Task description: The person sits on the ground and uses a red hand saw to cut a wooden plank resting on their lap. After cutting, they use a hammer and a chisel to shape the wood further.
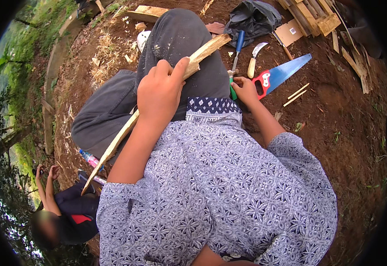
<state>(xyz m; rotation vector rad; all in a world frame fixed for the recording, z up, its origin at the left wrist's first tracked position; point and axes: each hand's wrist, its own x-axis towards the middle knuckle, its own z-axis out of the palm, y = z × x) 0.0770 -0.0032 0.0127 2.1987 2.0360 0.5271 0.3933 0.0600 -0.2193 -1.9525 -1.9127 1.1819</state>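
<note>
My left hand (160, 91) is closed around a long, rough strip of wood (211, 48), which runs slantwise across my dark-trousered legs. Its thicker end points up and to the right; the thin end reaches down past my left arm. Beside my right knee, the fingers of my right hand (245, 90) are wrapped on a green-handled tool (233, 90), mostly hidden by the hand and leg. Close by on the soil lie a blue-handled chisel (240, 41), a curved knife (251, 68) with a pale handle, and a handsaw (287, 73) with a red grip and blue blade.
Two thin sticks (295, 97) lie right of the saw. Beyond are a black plastic bag (252, 21), cardboard (289, 32) and a stack of wood (311, 17). Left, bottles (89, 158) lie near another person (69, 213) with raised hands. Wood chips (107, 55) cover the far-left ground.
</note>
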